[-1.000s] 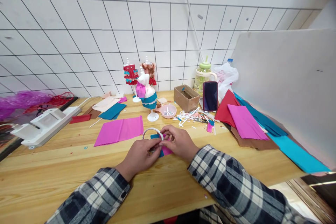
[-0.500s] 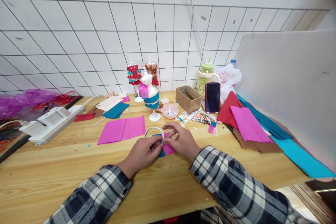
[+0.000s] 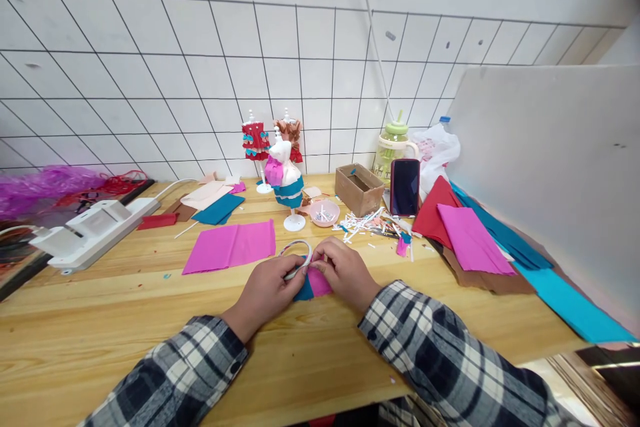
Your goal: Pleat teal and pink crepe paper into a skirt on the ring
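Note:
My left hand [image 3: 267, 290] is closed on a narrow white ring, which looks like a roll of tape [image 3: 309, 251], standing on edge between my hands. My right hand [image 3: 345, 272] pinches at the near right side of that roll, its thumb and forefinger tips together. What lies between those fingertips is too small to make out. Under my hands is a small piece of crepe paper, its left part blue [image 3: 303, 291] and its right part pink [image 3: 320, 284]. A larger pink sheet [image 3: 230, 247] lies flat just beyond my left hand.
Dressed mini mannequins [image 3: 289, 190] stand at the back, beside a pink dish [image 3: 325, 221] and a cardboard box [image 3: 359, 197]. Paper scraps [image 3: 363, 223] lie before a propped phone [image 3: 405, 187]. Coloured sheets [image 3: 475, 240] are stacked right; a power strip [image 3: 95, 233] is at left.
My right hand's raised fingers have curled in and now pinch close to my left thumb. The roll of tape has tilted slightly. The papers and mannequins stay where they were.

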Action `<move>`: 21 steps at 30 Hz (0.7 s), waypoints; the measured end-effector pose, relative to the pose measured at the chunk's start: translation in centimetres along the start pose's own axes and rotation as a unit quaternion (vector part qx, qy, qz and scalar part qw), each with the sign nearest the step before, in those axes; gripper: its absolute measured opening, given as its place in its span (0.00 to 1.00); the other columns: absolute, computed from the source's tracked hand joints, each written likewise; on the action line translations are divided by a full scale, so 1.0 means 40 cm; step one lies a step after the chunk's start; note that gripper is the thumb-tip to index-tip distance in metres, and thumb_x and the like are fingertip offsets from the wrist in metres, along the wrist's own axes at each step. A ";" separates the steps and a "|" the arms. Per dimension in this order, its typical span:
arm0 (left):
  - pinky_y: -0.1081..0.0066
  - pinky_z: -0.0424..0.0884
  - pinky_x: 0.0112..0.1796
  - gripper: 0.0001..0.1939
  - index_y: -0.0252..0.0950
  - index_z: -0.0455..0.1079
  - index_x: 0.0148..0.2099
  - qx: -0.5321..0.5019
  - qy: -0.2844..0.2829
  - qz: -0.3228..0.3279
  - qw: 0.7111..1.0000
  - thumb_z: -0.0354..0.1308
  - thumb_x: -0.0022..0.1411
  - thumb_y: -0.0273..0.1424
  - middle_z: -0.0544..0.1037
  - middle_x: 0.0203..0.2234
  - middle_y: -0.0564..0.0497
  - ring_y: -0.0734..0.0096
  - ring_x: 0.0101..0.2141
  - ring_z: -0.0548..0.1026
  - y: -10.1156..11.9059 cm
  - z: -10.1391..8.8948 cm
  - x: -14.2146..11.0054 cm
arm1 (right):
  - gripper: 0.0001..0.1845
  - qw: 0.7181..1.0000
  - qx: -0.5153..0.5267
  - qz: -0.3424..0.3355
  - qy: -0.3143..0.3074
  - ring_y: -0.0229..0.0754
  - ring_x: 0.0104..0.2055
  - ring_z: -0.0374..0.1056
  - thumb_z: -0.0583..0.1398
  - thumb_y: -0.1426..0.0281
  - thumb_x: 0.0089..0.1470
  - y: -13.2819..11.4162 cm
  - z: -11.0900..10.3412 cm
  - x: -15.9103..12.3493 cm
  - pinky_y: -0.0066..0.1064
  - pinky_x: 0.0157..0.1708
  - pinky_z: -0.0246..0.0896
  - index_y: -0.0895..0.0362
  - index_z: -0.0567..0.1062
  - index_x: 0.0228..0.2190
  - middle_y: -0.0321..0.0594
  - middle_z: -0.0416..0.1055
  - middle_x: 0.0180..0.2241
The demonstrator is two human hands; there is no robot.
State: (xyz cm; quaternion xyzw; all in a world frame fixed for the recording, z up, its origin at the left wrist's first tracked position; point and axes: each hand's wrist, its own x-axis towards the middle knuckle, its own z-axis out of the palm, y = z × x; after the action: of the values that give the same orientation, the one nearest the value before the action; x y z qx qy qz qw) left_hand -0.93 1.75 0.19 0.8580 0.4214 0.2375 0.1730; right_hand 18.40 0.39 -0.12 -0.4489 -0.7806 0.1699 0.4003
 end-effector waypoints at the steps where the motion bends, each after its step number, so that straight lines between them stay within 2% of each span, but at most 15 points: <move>1: 0.74 0.58 0.28 0.11 0.38 0.71 0.33 0.010 0.011 -0.005 1.000 0.49 0.64 0.33 0.73 0.23 0.54 0.73 0.26 0.68 0.000 0.004 -0.002 | 0.02 1.000 -0.015 0.001 -0.015 0.39 0.38 0.65 0.58 0.72 0.59 -0.005 0.002 -0.001 0.29 0.38 0.59 0.56 0.71 0.33 0.37 0.70 0.34; 3: 0.74 0.56 0.27 0.11 0.37 0.69 0.27 0.011 0.028 -0.019 0.999 0.51 0.61 0.32 0.69 0.19 0.55 0.73 0.23 0.66 0.001 0.013 -0.004 | 0.03 0.998 -0.051 0.003 -0.039 0.40 0.38 0.65 0.57 0.72 0.60 -0.017 0.008 -0.004 0.29 0.38 0.58 0.56 0.71 0.33 0.38 0.70 0.35; 6: 0.75 0.58 0.26 0.12 0.36 0.66 0.24 -0.073 0.063 -0.065 0.993 0.50 0.58 0.31 0.68 0.18 0.56 0.73 0.23 0.66 -0.004 0.015 -0.001 | 0.04 0.994 -0.096 -0.001 -0.045 0.40 0.37 0.65 0.56 0.71 0.62 -0.032 0.017 -0.008 0.30 0.37 0.56 0.56 0.70 0.34 0.39 0.69 0.35; 9: 0.74 0.63 0.28 0.13 0.36 0.66 0.27 -0.143 0.184 -0.147 0.961 0.47 0.60 0.34 0.69 0.20 0.55 0.72 0.25 0.68 -0.046 -0.018 0.012 | 0.04 0.996 -0.092 0.010 -0.021 0.40 0.37 0.64 0.55 0.72 0.61 -0.030 0.016 -0.008 0.30 0.36 0.55 0.55 0.69 0.33 0.38 0.69 0.35; 11: 0.73 0.64 0.29 0.16 0.36 0.70 0.32 -0.096 0.248 -0.183 0.946 0.46 0.62 0.39 0.71 0.23 0.53 0.70 0.27 0.69 -0.099 -0.056 0.021 | 0.04 0.997 -0.062 0.039 -0.004 0.40 0.37 0.64 0.56 0.74 0.61 -0.015 0.009 -0.004 0.30 0.36 0.55 0.55 0.69 0.32 0.37 0.69 0.34; 12: 0.71 0.66 0.33 0.17 0.36 0.72 0.34 -0.048 0.243 -0.176 0.953 0.47 0.62 0.40 0.74 0.27 0.51 0.67 0.30 0.71 -0.129 -0.075 0.025 | 0.04 0.998 -0.045 0.054 0.003 0.40 0.37 0.64 0.56 0.74 0.60 -0.005 0.004 -0.001 0.30 0.36 0.56 0.55 0.69 0.32 0.37 0.69 0.34; 14: 0.65 0.65 0.41 0.17 0.35 0.76 0.35 0.098 0.152 -0.128 0.975 0.50 0.60 0.41 0.77 0.32 0.45 0.59 0.38 0.71 -0.183 -0.103 0.030 | 0.04 0.998 -0.020 0.065 0.000 0.39 0.36 0.63 0.56 0.75 0.59 0.017 -0.004 0.005 0.29 0.35 0.56 0.56 0.69 0.31 0.37 0.68 0.33; 16: 0.59 0.64 0.43 0.18 0.34 0.78 0.36 0.206 0.085 -0.133 0.966 0.48 0.61 0.37 0.76 0.33 0.40 0.54 0.39 0.71 -0.212 -0.112 0.033 | 0.04 0.998 -0.016 0.063 -0.002 0.40 0.36 0.63 0.56 0.75 0.59 0.032 -0.011 0.011 0.30 0.36 0.56 0.56 0.68 0.31 0.37 0.68 0.33; 17: 0.57 0.63 0.43 0.19 0.33 0.78 0.39 0.240 0.071 -0.138 0.958 0.48 0.62 0.36 0.76 0.34 0.39 0.53 0.39 0.70 -0.213 -0.110 0.034 | 0.04 0.998 -0.020 0.060 -0.002 0.40 0.37 0.63 0.56 0.75 0.59 0.035 -0.013 0.012 0.30 0.36 0.56 0.56 0.68 0.32 0.37 0.68 0.33; 19: 0.55 0.62 0.44 0.19 0.32 0.75 0.47 0.268 0.099 -0.144 0.948 0.48 0.63 0.36 0.75 0.38 0.37 0.51 0.42 0.69 -0.190 -0.097 0.034 | 0.04 0.998 -0.032 0.053 -0.002 0.41 0.38 0.62 0.55 0.74 0.59 0.032 -0.015 0.012 0.31 0.37 0.56 0.56 0.68 0.32 0.38 0.68 0.33; 21: 0.54 0.61 0.46 0.19 0.36 0.71 0.52 0.235 0.150 -0.120 0.953 0.48 0.64 0.37 0.73 0.43 0.40 0.51 0.46 0.67 -0.141 -0.076 0.032 | 0.04 0.998 -0.039 0.042 -0.014 0.41 0.37 0.62 0.55 0.73 0.60 0.022 -0.014 0.010 0.32 0.37 0.56 0.56 0.68 0.32 0.39 0.68 0.34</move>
State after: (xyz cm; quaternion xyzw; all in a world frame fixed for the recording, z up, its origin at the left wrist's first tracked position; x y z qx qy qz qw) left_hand -5.55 6.40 0.25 0.7720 0.5861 0.2355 -0.0716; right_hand 19.22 1.13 -0.13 -0.4939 -0.7729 0.1622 0.3639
